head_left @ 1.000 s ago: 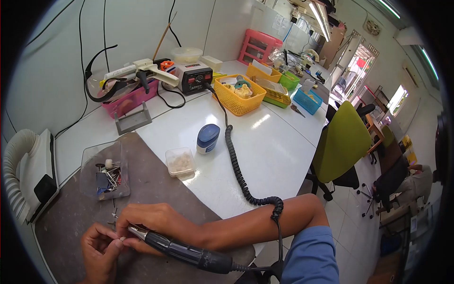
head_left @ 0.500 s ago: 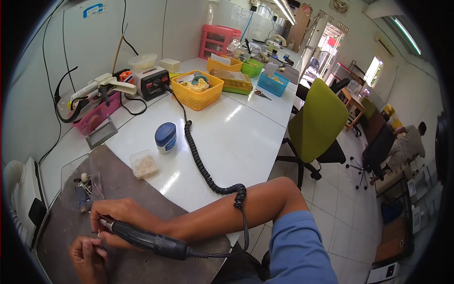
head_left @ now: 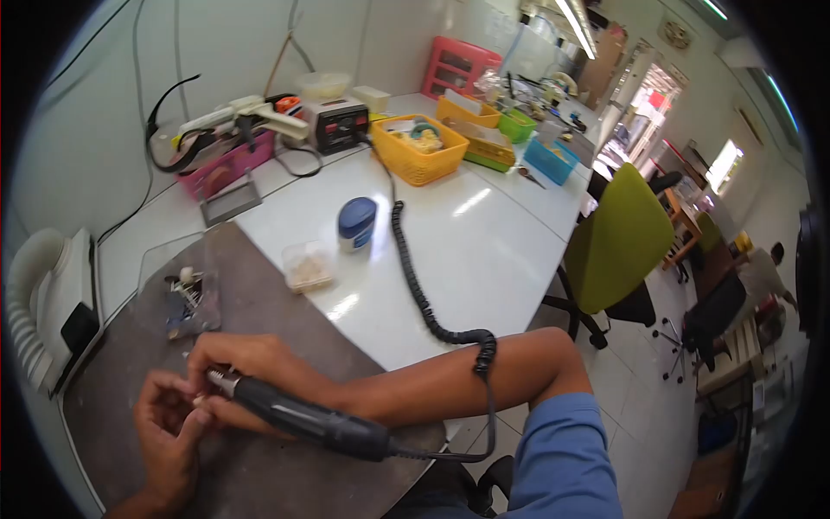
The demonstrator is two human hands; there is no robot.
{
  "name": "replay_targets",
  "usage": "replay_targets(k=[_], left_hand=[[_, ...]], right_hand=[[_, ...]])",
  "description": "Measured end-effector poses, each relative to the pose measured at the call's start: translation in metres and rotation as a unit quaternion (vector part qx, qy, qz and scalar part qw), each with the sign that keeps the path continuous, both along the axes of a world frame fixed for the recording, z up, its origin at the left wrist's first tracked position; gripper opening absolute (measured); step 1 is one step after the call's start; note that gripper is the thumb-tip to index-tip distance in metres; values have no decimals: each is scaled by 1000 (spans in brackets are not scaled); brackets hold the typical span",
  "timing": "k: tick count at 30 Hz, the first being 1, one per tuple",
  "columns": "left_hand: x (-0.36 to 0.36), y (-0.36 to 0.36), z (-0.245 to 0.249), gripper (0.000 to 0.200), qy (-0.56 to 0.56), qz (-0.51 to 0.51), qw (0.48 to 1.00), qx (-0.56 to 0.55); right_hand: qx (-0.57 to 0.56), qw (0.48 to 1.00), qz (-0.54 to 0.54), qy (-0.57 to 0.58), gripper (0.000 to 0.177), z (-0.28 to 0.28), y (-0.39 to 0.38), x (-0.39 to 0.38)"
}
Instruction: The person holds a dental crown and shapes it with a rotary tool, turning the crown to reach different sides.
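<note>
My right hand (head_left: 246,359) is wrapped round a black rotary handpiece (head_left: 303,418), its metal nose pointing left toward my other hand. From its rear end the cord loops up over my right forearm and becomes a black coiled cord (head_left: 415,294). My left hand (head_left: 169,424) is closed in a pinch close to the handpiece's nose, with a tiny pale piece (head_left: 200,401) at its fingertips. Both hands meet over the brown work mat (head_left: 285,484). Just beyond them lies a clear tray of small rotary bits (head_left: 190,303).
A small clear tub (head_left: 309,266) and a blue-lidded jar (head_left: 356,225) stand past the mat. Behind them are a control box (head_left: 337,124), a pink basket (head_left: 226,173) and a yellow basket (head_left: 419,156). A white hose unit (head_left: 52,294) borders the left; a green chair (head_left: 618,238) stands right.
The camera view has turned, so the scene sits farther right. My left hand has come up closer to the handpiece's nose, and its fingers now meet my right hand's fingers.
</note>
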State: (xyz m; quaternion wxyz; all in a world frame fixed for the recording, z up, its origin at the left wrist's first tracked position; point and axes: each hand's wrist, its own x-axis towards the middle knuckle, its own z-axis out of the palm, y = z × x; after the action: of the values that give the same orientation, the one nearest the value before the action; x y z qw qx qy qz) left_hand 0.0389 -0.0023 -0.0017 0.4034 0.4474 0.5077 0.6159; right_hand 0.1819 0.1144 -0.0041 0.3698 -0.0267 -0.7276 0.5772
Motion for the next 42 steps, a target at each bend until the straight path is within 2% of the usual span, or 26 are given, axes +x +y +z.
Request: replay_targets(k=[2, 5, 6, 7, 9, 10, 12, 17, 18, 20, 23, 25, 27, 28, 31, 33, 35, 42], left_hand=[[-6, 0, -2, 19, 8, -1, 1000, -10], [-13, 0, 2, 14, -27, -24, 999, -33], [-16, -2, 2, 13, -36, -41, 997, -47], [-17, -4, 0, 13, -32, -13, 998, -50], [-20, -1, -1, 13, -67, -71, 995, -27], [-21, -1, -1, 13, -65, -61, 996, -24], [-24, 2, -1, 9, -122, -72, 989, -37], [-30, 4, -1, 8, -224, -83, 969, -64], [-33, 4, -1, 8, -245, -108, 961, -74], [-35, 4, -1, 10, -241, -108, 962, -72], [-32, 4, 1, 13, -245, -112, 961, -68], [-32, 5, 2, 15, -248, -103, 962, -57], [-32, 4, 0, 15, -235, -107, 964, -68], [-32, 3, 1, 15, -237, -106, 963, -70], [-30, 2, 2, 12, -228, -100, 966, -73], [-30, 2, 2, 12, -221, -101, 968, -69], [-30, 2, 2, 12, -218, -102, 968, -70], [-31, 3, 2, 11, -212, -110, 969, -72]], right_hand=[[58, 998, -7, -9, 20, -4, 5, -1], [15, 996, -19, -83, 21, 0, 3, -2], [-15, 996, -11, -84, 20, 0, 1, -3], [-21, 995, 0, -95, 18, 3, 1, -3], [-12, 993, -3, -117, 17, 4, 1, -3], [-9, 993, 7, -115, 17, 6, 0, -2], [-64, 987, -1, -145, 16, 10, -1, 0], [-54, 995, -4, -80, 24, 4, 6, 1], [28, 996, -26, -82, 24, 8, 9, 3], [172, 979, -37, -108, 21, 23, 14, 7], [164, 981, 7, -101, 23, 21, 10, 3], [199, 974, 13, -105, 24, 26, 11, 4], [143, 985, 15, -94, 15, 20, 8, 6], [111, 987, 28, -110, 17, 20, 8, 8], [96, 993, 32, -65, 20, 9, 7, 8], [99, 991, 47, -77, 21, 9, 8, 6], [63, 998, 17, 3, 25, 3, 6, 1], [106, 994, 12, 8, 23, 2, 7, -1]])
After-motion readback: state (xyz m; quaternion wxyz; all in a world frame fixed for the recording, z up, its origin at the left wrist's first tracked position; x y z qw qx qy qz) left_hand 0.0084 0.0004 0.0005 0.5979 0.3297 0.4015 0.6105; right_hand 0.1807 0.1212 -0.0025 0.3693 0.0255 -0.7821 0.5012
